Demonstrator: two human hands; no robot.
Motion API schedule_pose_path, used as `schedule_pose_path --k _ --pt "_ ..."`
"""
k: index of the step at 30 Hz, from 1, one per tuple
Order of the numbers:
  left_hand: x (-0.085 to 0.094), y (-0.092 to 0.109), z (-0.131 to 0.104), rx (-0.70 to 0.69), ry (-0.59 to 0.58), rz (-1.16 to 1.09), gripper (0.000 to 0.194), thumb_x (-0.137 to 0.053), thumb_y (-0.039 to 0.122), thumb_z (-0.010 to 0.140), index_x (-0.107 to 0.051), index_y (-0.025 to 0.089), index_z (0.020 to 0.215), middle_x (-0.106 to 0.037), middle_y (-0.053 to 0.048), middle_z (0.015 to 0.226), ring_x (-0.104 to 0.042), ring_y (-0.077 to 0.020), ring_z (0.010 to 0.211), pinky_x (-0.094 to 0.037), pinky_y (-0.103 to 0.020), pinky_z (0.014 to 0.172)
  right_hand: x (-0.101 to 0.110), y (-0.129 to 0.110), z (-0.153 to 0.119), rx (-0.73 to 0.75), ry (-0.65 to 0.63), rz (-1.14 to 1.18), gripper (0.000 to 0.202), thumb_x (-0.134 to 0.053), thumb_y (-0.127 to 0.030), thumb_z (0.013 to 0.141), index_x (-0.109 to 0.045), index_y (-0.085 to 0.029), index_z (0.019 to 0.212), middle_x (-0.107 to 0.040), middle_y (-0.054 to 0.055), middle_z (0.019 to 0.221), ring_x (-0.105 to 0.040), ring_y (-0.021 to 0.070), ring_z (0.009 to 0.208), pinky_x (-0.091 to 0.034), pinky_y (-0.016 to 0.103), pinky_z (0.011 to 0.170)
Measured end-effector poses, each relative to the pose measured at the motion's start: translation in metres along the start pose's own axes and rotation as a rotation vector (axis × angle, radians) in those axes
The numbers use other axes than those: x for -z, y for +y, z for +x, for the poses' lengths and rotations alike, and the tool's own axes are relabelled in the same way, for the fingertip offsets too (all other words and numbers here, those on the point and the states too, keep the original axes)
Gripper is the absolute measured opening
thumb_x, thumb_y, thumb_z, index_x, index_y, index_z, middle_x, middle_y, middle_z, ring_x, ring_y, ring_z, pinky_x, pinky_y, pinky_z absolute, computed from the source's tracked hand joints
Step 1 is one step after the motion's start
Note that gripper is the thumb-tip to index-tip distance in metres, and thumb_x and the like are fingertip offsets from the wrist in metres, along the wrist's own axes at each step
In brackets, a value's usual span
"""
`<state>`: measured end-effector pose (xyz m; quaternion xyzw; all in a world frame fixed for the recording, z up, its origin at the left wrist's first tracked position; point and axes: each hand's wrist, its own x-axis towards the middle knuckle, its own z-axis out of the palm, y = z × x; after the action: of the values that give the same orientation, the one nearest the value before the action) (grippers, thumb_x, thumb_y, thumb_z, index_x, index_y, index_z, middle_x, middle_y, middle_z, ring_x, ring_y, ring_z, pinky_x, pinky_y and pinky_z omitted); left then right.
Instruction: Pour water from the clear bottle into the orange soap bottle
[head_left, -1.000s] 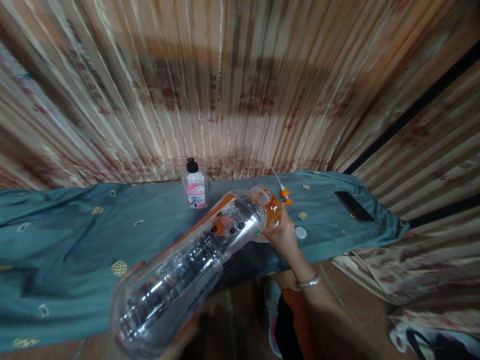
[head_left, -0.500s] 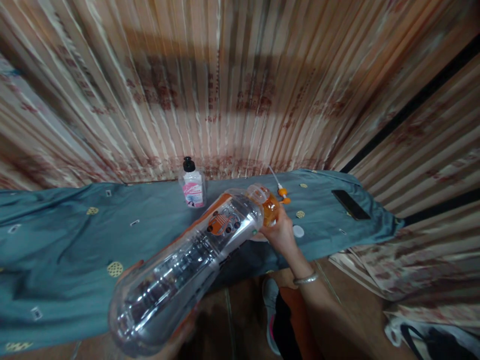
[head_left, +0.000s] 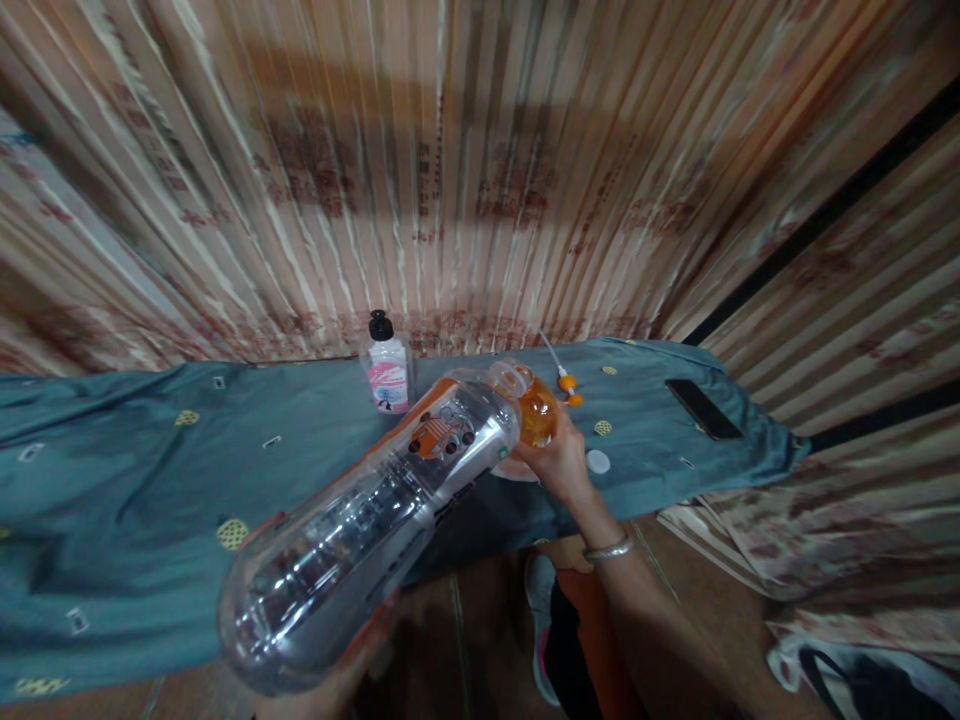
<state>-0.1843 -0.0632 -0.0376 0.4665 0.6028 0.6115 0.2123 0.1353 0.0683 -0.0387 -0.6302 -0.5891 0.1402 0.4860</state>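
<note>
My left hand (head_left: 360, 660), mostly hidden, is wrapped from below around a large clear plastic bottle (head_left: 442, 480) with an orange-and-black printed picture. The bottle is tilted, its base towards me and its neck end up at the right. My right hand (head_left: 566, 460) is closed round a bottle of amber liquid (head_left: 537, 412), beside that neck end. I cannot tell whether the two mouths touch. Behind the amber bottle lies an orange pump top (head_left: 568, 385) with a thin tube. A white round cap (head_left: 598, 461) rests right of my right hand.
A clear bottle with a black cap and pink label (head_left: 388, 378) stands at the back of the blue-green cloth (head_left: 135, 440). A black phone (head_left: 703, 408) lies on the right. A pale rim (head_left: 517, 470) shows under the amber bottle. Patterned curtains (head_left: 450, 180) hang behind.
The large bottle's neck end and the amber bottle have shifted slightly left and up. Both hands keep their grip.
</note>
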Motion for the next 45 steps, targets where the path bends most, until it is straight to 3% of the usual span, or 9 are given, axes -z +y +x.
schedule_pose_path --k 7,13,18,24,27,31,35,40,45 --pt "0.005 -0.009 0.004 -0.077 -0.026 0.114 0.065 -0.103 0.045 0.061 -0.075 0.038 0.119 -0.076 0.001 0.118 -0.076 -0.0289 0.102 -0.073 -0.052 0.093 -0.004 0.004 0.003 0.013 0.044 0.008 0.071 -0.092 -0.046 0.069 -0.068 -0.027 0.132 -0.088 0.008 0.118 -0.086 0.0355 0.107 -0.072 0.049 0.092" --pt "0.006 -0.015 -0.001 0.013 -0.03 -0.015 0.095 -0.107 0.036 0.05 -0.07 0.039 0.137 -0.072 -0.002 0.129 -0.074 -0.0309 0.104 -0.073 -0.05 0.088 -0.007 0.004 0.003 0.038 0.038 0.003 0.075 -0.091 -0.047 0.071 -0.067 -0.025 0.138 -0.087 0.01 0.12 -0.086 0.0355 0.109 -0.072 0.048 0.093" --pt "0.006 -0.027 -0.008 0.059 -0.043 0.05 0.061 -0.105 0.044 0.058 -0.072 0.033 0.108 -0.072 0.0 0.108 -0.072 -0.0282 0.09 -0.071 -0.058 0.095 -0.002 0.007 0.003 0.034 -0.001 -0.01 0.08 -0.095 -0.05 0.069 -0.066 -0.025 0.139 -0.087 0.011 0.124 -0.085 0.0371 0.113 -0.071 0.05 0.095" --pt "-0.006 -0.006 -0.01 0.04 -0.013 0.0 0.085 -0.103 0.046 0.059 -0.069 0.039 0.136 -0.069 -0.004 0.127 -0.071 -0.0361 0.11 -0.067 -0.065 0.101 0.003 0.01 0.001 0.014 -0.035 0.031 0.09 -0.097 -0.057 0.067 -0.064 -0.022 0.143 -0.086 0.014 0.126 -0.085 0.0386 0.115 -0.071 0.051 0.098" --pt "-0.014 0.009 -0.015 0.071 -0.018 0.032 0.07 -0.101 0.048 0.063 -0.073 0.036 0.126 -0.073 -0.004 0.116 -0.072 -0.0376 0.106 -0.067 -0.067 0.099 0.004 0.009 0.001 0.026 -0.027 0.084 0.095 -0.097 -0.056 0.068 -0.061 -0.02 0.148 -0.085 0.016 0.132 -0.084 0.0386 0.12 -0.07 0.052 0.103" --pt "-0.017 0.017 -0.021 0.11 -0.005 0.038 0.068 -0.095 0.058 0.071 -0.072 0.036 0.13 -0.077 -0.006 0.115 -0.074 -0.0416 0.106 -0.061 -0.077 0.106 0.005 0.009 0.001 0.066 -0.027 0.119 0.091 -0.096 -0.055 0.071 -0.062 -0.02 0.149 -0.083 0.016 0.135 -0.084 0.0379 0.121 -0.07 0.052 0.103" --pt "-0.012 0.015 -0.013 0.002 -0.002 0.193 0.059 -0.086 0.068 0.079 -0.073 0.036 0.127 -0.078 -0.007 0.116 -0.074 -0.0425 0.106 -0.051 -0.084 0.116 0.006 0.008 0.002 0.058 -0.033 0.112 0.085 -0.094 -0.056 0.072 -0.066 -0.021 0.144 -0.086 0.015 0.128 -0.086 0.0376 0.113 -0.072 0.051 0.097" --pt "-0.018 0.022 0.002 -0.088 -0.013 0.124 0.061 -0.09 0.07 0.075 -0.071 0.036 0.122 -0.078 -0.004 0.116 -0.078 -0.0388 0.109 -0.063 -0.07 0.109 0.007 0.006 0.004 0.029 -0.023 0.134 0.078 -0.093 -0.055 0.071 -0.07 -0.023 0.138 -0.087 0.012 0.123 -0.086 0.0373 0.111 -0.072 0.05 0.096" --pt "-0.024 0.024 0.007 -0.006 -0.056 0.093 0.088 -0.096 0.068 0.068 -0.066 0.034 0.144 -0.078 -0.008 0.137 -0.078 -0.0421 0.122 -0.058 -0.071 0.117 0.007 0.003 0.004 -0.02 -0.014 0.148 0.074 -0.093 -0.054 0.068 -0.071 -0.023 0.132 -0.088 0.011 0.12 -0.085 0.037 0.109 -0.071 0.05 0.096"
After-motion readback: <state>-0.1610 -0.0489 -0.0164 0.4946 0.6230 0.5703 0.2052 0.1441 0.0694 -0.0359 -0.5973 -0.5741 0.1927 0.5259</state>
